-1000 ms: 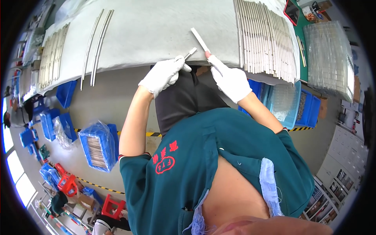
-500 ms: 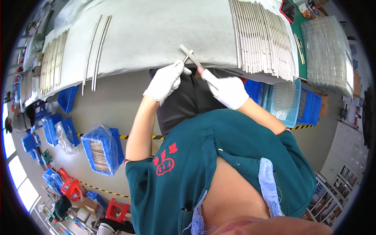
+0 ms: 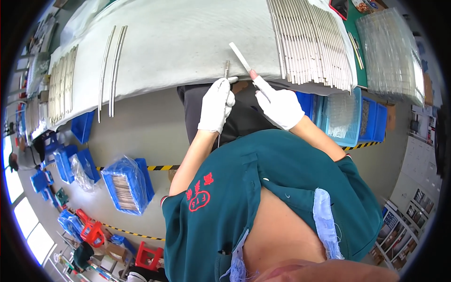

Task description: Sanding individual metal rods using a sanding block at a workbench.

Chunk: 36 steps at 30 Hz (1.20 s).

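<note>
My left hand (image 3: 216, 105), in a white glove, is closed around a thin metal rod (image 3: 227, 67). The rod's tip stands out past the fingers at the table's near edge, and its lower part shows below the wrist. In my gloved right hand (image 3: 282, 109), one bare fingertip pressed along it, is a flat white strip (image 3: 240, 56) that slants up and left. The strip and the rod are apart. A dense row of silvery rods (image 3: 310, 44) lies to the right on the white-covered table (image 3: 183, 42). Three rods (image 3: 112, 70) lie apart on the left.
More rods (image 3: 63, 82) lie at the table's left end. Stacked clear plastic trays (image 3: 390, 51) stand at the far right. Blue bins (image 3: 373, 124) and a light-blue basket (image 3: 345, 136) sit below the table's right side. A bagged blue crate of rods (image 3: 124, 188) rests on the floor.
The strip has moved right and away from the rod, which it crossed before. My left hand has turned more upright, and the rod now points nearly straight away from me.
</note>
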Each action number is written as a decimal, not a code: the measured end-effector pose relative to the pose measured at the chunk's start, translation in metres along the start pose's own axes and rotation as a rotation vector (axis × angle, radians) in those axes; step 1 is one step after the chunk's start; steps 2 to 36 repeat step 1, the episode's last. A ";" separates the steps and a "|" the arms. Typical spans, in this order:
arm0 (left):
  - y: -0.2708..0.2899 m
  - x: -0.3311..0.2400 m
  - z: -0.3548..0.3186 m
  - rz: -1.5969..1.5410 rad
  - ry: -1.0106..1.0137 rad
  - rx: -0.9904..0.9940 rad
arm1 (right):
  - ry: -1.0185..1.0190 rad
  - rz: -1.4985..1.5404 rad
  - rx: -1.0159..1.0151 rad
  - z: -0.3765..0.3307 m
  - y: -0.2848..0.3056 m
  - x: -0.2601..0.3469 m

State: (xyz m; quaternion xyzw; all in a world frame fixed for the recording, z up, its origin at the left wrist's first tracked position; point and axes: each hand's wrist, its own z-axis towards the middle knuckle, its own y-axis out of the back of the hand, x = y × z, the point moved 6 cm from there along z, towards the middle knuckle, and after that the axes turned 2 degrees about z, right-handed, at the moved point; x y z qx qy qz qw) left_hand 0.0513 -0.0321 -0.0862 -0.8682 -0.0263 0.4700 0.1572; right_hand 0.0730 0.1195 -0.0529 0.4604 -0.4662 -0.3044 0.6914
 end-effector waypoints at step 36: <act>0.001 0.000 0.001 0.017 -0.006 -0.020 | -0.015 0.027 -0.001 0.003 0.012 0.010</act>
